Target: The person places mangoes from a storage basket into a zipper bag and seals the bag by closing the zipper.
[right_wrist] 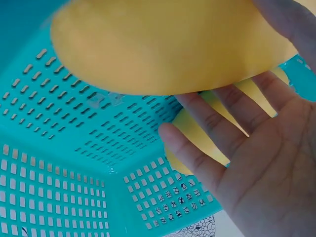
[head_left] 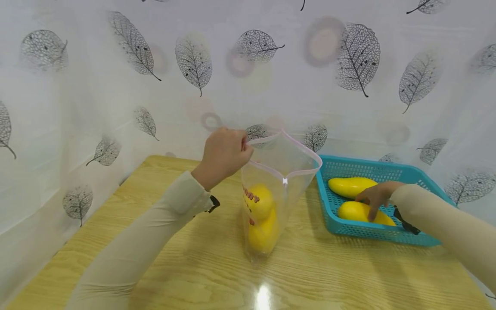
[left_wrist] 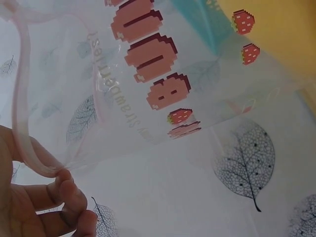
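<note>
Near the middle of the table stands a clear zip bag [head_left: 286, 206] with a pink-edged opening and strawberry print, spread wide at the top. Yellow mangoes [head_left: 260, 234] lie stacked inside it. My left hand [head_left: 226, 150] pinches the bag's rim at its left corner; in the left wrist view, thumb and fingertips meet on the pink edge [left_wrist: 22, 98]. In the blue basket, my right hand [head_left: 377, 196] has its thumb and fingers on opposite sides of the nearer mango [head_left: 354, 211]. Another mango [head_left: 350, 186] lies behind it, also visible beyond the fingers [right_wrist: 207, 131] in the right wrist view.
The blue perforated basket [head_left: 333, 221] sits on the right of the wooden table [head_left: 193, 275], just beyond the bag. A white curtain [head_left: 232, 99] with dark leaf prints hangs along the table's back and left sides.
</note>
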`<state>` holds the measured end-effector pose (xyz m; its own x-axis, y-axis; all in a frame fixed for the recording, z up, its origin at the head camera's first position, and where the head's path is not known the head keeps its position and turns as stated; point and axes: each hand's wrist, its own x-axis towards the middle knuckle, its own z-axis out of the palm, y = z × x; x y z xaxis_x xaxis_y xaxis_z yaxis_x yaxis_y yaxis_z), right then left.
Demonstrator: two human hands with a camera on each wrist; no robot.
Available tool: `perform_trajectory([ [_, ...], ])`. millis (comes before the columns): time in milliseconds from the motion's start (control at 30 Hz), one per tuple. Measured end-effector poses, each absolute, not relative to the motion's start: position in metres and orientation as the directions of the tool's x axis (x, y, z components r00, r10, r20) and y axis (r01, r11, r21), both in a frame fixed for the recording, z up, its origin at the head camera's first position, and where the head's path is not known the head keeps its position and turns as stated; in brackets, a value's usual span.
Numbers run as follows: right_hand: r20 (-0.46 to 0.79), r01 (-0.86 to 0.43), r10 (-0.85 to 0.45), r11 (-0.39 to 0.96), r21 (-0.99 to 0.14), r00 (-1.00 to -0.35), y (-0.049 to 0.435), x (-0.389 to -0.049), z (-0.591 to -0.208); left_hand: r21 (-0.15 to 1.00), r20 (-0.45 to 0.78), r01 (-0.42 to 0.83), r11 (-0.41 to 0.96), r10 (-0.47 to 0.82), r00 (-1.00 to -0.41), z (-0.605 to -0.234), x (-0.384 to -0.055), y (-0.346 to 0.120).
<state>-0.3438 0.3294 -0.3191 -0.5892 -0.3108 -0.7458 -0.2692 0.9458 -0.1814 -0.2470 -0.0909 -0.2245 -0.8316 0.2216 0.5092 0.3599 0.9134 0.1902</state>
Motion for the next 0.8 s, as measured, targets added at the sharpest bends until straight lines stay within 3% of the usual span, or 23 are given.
perform_trajectory([
  [167, -0.739, -0.275, -0.355, 0.932, -0.235, -0.572, 0.326, -0.344, -0.319, 0.186, 0.500, 0.355, 0.916, 0.223, -0.837, -0.224, -0.248, -0.090],
  [400, -0.661, -0.450, -0.450, 0.873, -0.185, -0.600, 0.321, -0.355, -0.323, 0.182, 0.500, 0.357, 0.916, 0.226, -0.836, -0.224, -0.248, -0.089],
  [800, -0.591, -0.421, -0.458, 0.882, -0.210, -0.664, 0.306, -0.361, -0.324, 0.177, 0.500, 0.359, 0.917, 0.230, -0.835, -0.223, -0.246, -0.085],
])
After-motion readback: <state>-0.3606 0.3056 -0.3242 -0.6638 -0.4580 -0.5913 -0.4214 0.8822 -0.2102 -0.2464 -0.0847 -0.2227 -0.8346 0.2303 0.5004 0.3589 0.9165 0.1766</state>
